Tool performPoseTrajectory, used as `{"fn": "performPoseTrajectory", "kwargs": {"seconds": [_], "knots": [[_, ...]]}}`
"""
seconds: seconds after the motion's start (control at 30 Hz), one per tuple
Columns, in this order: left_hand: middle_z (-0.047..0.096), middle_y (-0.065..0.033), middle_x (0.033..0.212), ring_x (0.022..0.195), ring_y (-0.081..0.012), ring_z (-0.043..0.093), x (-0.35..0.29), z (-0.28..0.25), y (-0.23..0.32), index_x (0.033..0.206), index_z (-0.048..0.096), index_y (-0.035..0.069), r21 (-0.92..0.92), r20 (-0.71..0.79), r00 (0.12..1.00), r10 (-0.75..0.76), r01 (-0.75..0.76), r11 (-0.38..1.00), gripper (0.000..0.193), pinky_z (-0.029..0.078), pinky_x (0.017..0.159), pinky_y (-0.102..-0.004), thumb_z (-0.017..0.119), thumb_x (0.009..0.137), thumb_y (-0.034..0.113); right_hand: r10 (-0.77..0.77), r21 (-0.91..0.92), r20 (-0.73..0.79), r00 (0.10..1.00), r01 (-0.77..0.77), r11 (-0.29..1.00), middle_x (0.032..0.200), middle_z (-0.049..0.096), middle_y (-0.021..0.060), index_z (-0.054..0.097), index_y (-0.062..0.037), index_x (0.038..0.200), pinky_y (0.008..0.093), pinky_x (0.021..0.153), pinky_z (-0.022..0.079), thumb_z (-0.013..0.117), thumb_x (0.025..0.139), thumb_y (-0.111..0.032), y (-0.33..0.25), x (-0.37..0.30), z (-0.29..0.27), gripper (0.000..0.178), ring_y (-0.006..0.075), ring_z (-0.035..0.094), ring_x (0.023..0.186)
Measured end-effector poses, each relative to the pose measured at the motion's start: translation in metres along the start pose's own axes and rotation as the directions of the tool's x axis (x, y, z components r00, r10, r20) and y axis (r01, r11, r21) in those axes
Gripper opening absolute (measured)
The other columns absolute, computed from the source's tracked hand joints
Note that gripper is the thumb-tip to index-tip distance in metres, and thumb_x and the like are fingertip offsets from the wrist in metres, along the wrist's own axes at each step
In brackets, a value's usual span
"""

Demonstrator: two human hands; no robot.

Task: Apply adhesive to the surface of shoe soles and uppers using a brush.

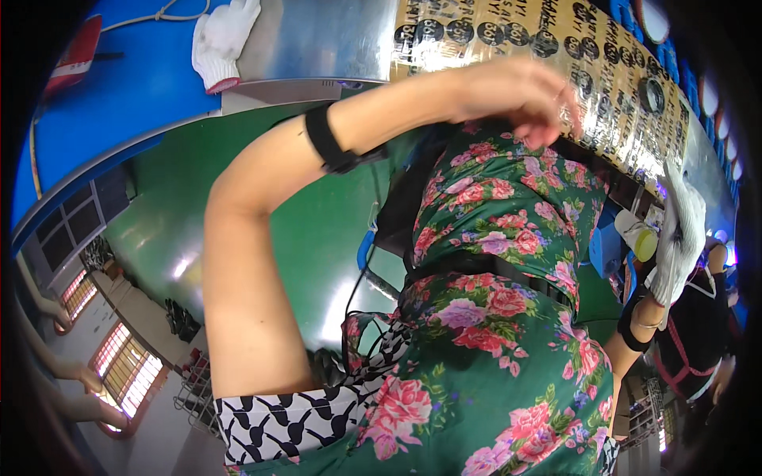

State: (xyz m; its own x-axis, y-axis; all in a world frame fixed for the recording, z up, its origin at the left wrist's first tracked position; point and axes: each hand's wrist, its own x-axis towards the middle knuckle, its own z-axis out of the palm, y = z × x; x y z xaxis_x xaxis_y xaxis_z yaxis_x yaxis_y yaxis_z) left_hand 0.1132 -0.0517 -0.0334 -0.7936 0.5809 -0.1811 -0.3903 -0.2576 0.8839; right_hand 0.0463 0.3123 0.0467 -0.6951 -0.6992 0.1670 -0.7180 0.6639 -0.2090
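Observation:
My left hand point(520, 91) is bare and slightly blurred, reaching across in front of my body over the near edge of a brown printed surface point(508, 32) under shiny clear film. Its fingers are loosely bent and apart, with nothing visible in them. My right hand point(681, 230) wears a white knit glove with a dark smudge. It is at the right end of that surface, fingers stretched out, and holds nothing that I can see. A second white glove point(222, 40) with a red cuff lies at the left, by a bare metal plate point(317, 40).
A dark ring-shaped piece point(652, 95) is on the printed surface near my right hand. The blue tabletop point(143, 103) at the left carries a red object point(75, 55) and a cord point(163, 14). Beside my right hand hangs a yellow-green round item point(645, 244). Another person point(698, 333) is at the far right.

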Motion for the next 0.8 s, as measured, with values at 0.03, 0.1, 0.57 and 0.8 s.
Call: {"fn": "performPoseTrajectory", "kwargs": {"seconds": [0.03, 0.1, 0.57, 0.8], "knots": [[0.068, -0.0043, 0.078, 0.067, -0.0094, 0.064, -0.018, -0.004, -0.014, 0.105, 0.071, 0.002, -0.008, 0.090, 0.992, -0.092, 0.093, 0.996, 0.021, 0.047, 0.059, -0.0230, 0.061, 0.094, 0.017, -0.026, -0.001, 0.011, 1.000, 0.026, 1.000, 0.122, 0.072, 0.0114, 0.070, -0.0033, 0.125, 0.0398, 0.106, 0.045, 0.061, 0.091, 0.006, -0.003, 0.002, 0.002, 0.036, 0.0300, 0.064, 0.113], [0.071, -0.0039, 0.081, 0.073, -0.0083, 0.067, -0.047, -0.011, -0.031, 0.101, 0.072, 0.003, 0.057, 0.243, 0.935, -0.260, 0.253, 0.966, 0.020, 0.046, 0.058, -0.0219, 0.059, 0.093, 0.015, -0.063, 0.008, 0.020, 0.998, 0.063, 0.998, 0.122, 0.072, 0.0122, 0.071, -0.0026, 0.124, 0.0412, 0.106, 0.045, 0.061, 0.091, 0.007, -0.012, 0.008, -0.001, 0.036, 0.0316, 0.064, 0.116], [0.076, -0.0165, 0.094, 0.092, -0.0247, 0.073, -0.141, 0.075, -0.063, 0.096, 0.074, -0.003, 0.264, 0.818, 0.429, -0.383, 0.311, 0.913, 0.043, 0.056, 0.080, -0.0366, 0.084, 0.082, 0.036, -0.061, 0.019, -0.078, 0.995, 0.063, 0.998, 0.110, 0.074, 0.0146, 0.073, 0.0010, 0.119, 0.0380, 0.096, 0.050, 0.059, 0.088, 0.011, -0.021, 0.031, -0.018, 0.035, 0.0305, 0.068, 0.105], [0.074, -0.0160, 0.091, 0.081, -0.0270, 0.068, -0.049, 0.029, -0.011, 0.103, 0.075, -0.002, 0.006, 0.321, 0.936, 0.143, -0.153, 0.988, 0.035, 0.052, 0.075, -0.0402, 0.074, 0.091, 0.031, 0.015, 0.076, -0.318, 0.948, 0.010, 0.997, 0.114, 0.074, 0.0175, 0.075, 0.0016, 0.113, 0.0440, 0.101, 0.048, 0.068, 0.092, -0.006, -0.024, 0.027, -0.023, 0.024, 0.0329, 0.067, 0.109]]}}
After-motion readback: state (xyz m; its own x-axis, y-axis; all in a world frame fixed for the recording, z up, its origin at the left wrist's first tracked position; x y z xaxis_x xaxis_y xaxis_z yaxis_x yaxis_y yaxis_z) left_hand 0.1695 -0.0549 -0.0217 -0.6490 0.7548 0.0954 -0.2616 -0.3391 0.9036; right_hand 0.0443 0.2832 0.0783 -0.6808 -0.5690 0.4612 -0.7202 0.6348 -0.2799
